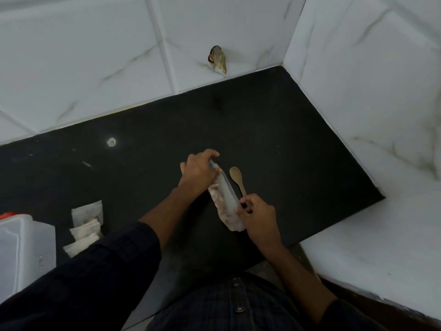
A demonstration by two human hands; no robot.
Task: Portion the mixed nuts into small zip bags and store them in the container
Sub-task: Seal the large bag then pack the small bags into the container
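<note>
together both hands (199, 169) (256, 215) pinch the nut bag's (225, 204) ends.

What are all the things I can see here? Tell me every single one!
big bag of nuts: one, clear with pale brown nuts inside, on the counter middle, held at both ends
wooden spoon: one, light brown, lying just right of the big bag
small zip bags: a few, clear, filled, piled at the counter's left
container: one, whitish with a red bit on top, far left
counter: one, black
wall tiles: white marble look, behind and right
left hand: grips the bag's far end
right hand: pinches the bag's near end
</note>
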